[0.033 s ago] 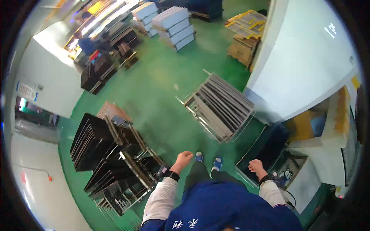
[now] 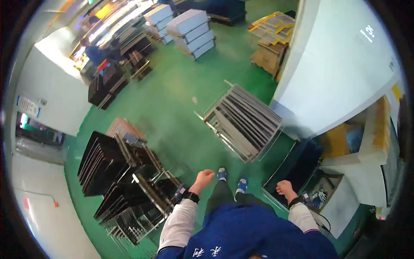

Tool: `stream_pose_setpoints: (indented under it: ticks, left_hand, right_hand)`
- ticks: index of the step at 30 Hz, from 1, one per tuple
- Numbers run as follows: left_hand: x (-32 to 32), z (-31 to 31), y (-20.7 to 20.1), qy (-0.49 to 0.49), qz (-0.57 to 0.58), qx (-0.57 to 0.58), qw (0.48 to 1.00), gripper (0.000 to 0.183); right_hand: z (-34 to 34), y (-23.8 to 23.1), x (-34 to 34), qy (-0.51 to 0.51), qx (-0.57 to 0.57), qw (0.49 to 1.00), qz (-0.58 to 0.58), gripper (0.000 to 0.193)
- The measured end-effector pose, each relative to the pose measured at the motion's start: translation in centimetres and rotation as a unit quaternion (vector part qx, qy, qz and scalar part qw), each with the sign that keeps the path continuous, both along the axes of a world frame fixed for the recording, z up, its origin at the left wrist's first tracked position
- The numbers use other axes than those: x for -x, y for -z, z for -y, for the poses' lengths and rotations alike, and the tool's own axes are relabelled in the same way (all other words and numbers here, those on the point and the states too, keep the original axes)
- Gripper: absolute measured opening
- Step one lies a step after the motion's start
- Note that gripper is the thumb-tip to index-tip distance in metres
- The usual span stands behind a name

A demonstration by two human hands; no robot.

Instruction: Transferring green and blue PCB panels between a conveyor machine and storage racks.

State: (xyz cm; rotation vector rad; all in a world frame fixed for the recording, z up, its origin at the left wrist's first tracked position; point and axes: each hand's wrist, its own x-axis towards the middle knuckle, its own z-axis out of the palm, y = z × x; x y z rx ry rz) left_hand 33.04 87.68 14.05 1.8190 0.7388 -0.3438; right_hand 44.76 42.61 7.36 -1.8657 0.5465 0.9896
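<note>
My left hand (image 2: 204, 178) hangs out in front of my body with its fingers curled closed, and nothing shows in it. Nearest to it on the left is a metal rack (image 2: 152, 190) of dark flat panels stood on edge. My right hand (image 2: 285, 188) is curled into a loose fist, also with nothing visible in it. Beneath it in the picture is a dark, metal-edged bin or cart (image 2: 293, 166); neither hand appears to touch anything. Ahead stands a wire-framed rack (image 2: 243, 118) packed with grey slats or panels.
White-sided stacks (image 2: 189, 32) and a wooden crate with yellow-edged sheets (image 2: 269, 54) stand farther off. A white wall (image 2: 336, 60) rises at right, near a box holding gloves (image 2: 320, 196). A person (image 2: 92, 52) is at the far left by dark racks. The floor (image 2: 172, 108) is green.
The view has shifted slightly, with the racks and stacks now a little farther left in the picture. Both hands keep nearly the same pose.
</note>
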Motion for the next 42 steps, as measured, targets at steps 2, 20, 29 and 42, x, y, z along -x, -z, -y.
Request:
stream_pose_setpoints:
  ticks: [2, 20, 29, 42]
  left_hand:
    - [-3.8, -1.8, -0.5, 0.015, 0.0, -0.002, 1.0, 0.033]
    - [-37.2, -17.0, 10.7, 0.048, -0.011, -0.031, 0.998, 0.042]
    - [-46.1, -17.8, 10.2, -0.005, 0.0, -0.071, 0.997, 0.056]
    - [-50.6, -18.5, 18.5, -0.057, -0.038, 0.093, 0.993, 0.058]
  right_hand:
    - [-0.5, 0.5, -0.9, 0.01, 0.005, 1.0, -0.023, 0.012]
    - [-10.5, 5.8, -14.2, 0.188, 0.087, 0.976, 0.066, 0.025]
    - [-15.9, 7.4, -22.3, 0.376, 0.156, 0.91, 0.081, 0.04]
    - [-16.3, 12.2, -24.8, 0.413, 0.059, 0.908, -0.017, 0.064]
